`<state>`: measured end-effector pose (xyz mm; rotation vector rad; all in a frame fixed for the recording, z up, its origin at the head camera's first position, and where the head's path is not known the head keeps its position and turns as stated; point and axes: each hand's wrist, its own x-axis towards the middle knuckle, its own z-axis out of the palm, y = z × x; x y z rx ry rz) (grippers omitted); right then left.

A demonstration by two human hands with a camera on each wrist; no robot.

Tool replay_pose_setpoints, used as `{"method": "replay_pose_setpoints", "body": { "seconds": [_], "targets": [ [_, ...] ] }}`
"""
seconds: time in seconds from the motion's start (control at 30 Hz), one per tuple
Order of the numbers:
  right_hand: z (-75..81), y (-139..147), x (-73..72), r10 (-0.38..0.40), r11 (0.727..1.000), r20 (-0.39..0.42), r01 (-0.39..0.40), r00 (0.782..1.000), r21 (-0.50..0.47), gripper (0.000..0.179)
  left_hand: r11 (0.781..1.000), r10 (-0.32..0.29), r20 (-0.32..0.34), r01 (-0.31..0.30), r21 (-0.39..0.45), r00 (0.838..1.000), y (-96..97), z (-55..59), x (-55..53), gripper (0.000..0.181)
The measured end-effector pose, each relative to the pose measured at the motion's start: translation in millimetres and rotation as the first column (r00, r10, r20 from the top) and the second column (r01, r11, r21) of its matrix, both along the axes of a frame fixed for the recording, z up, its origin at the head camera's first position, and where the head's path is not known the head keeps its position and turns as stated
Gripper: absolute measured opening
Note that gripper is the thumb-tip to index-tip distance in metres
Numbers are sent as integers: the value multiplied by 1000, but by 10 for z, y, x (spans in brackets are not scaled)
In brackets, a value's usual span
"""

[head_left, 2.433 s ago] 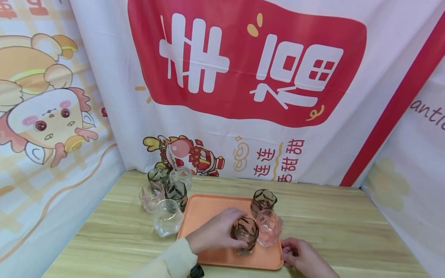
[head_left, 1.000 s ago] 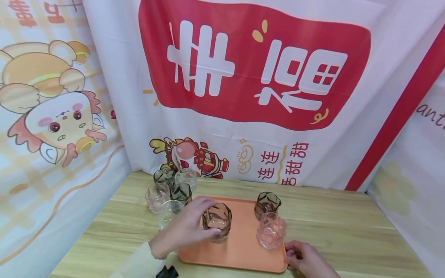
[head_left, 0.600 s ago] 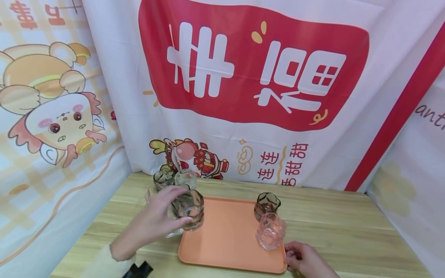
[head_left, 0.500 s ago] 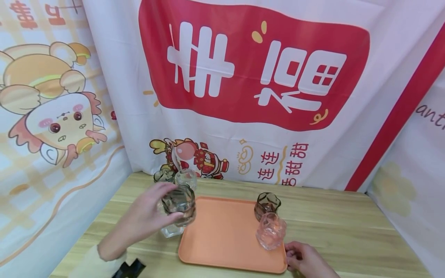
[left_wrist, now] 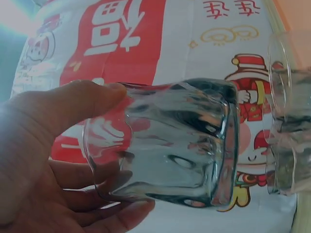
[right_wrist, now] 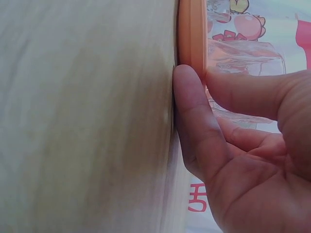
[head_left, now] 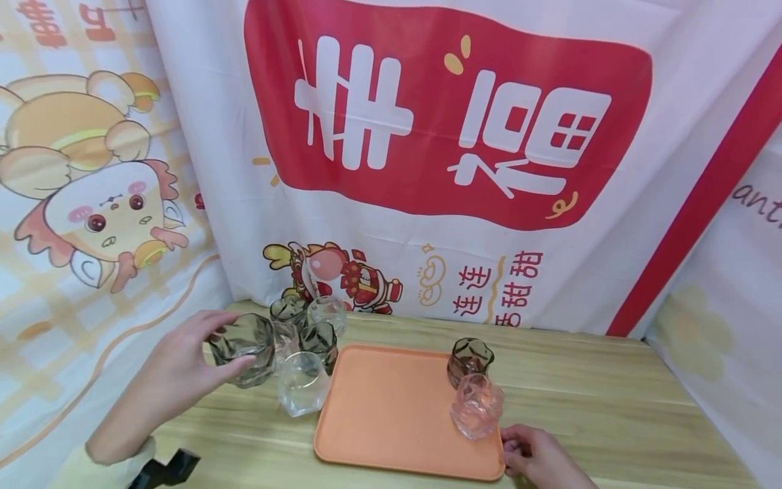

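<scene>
My left hand (head_left: 183, 360) grips a smoky grey glass tumbler (head_left: 246, 350) at the left of the table, above the wood or just at it; I cannot tell which. In the left wrist view, thumb and fingers curl round the tumbler (left_wrist: 175, 145) near its rim. My right hand (head_left: 537, 454) pinches the near right corner of the orange tray (head_left: 391, 407). Close up in the right wrist view, the tray edge (right_wrist: 192, 39) sits between thumb and index finger. On the tray's right side stand a dark tumbler (head_left: 470, 363) and a pinkish clear tumbler (head_left: 476, 407).
Left of the tray several tumblers cluster: a clear one (head_left: 302, 384), a dark one (head_left: 320, 343), a pinkish one (head_left: 284, 339), another dark one (head_left: 288, 311) and a clear one (head_left: 326, 314) behind. A printed cloth (head_left: 427, 238) hangs at the table's back edge.
The left hand has carried the smoky tumbler from the tray's front right leftward, over the tray and past the clustered tumblers. The right hand keeps its pinch on the tray corner.
</scene>
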<state>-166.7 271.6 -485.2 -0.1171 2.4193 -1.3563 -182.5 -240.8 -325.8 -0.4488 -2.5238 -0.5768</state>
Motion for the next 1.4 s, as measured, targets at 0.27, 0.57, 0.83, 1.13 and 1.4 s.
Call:
{"method": "replay_pose_setpoints", "body": {
  "seconds": [0.27,0.57,0.83,1.13,1.4],
  "targets": [
    [2,-23,-4,-7,1000,9,7,1000,-1,29,996,83,148,-79,-33,986,-256,-229,-159,72],
    [-11,-58,-19,-73,996,47,71,996,47,28,999,40,175,-38,-12,984,-317,-747,-309,67],
    [1,-74,-8,-80,994,31,78,996,71,27,999,51,228,-48,-18,972,-225,-929,-349,68],
    [8,-59,-2,-61,996,9,61,998,63,28,999,44,269,-46,-1,962,-200,-988,-378,71],
    [8,-45,14,-48,997,-10,49,999,54,29,999,43,257,-47,9,965,-207,-1075,-398,70]
  ]
}}
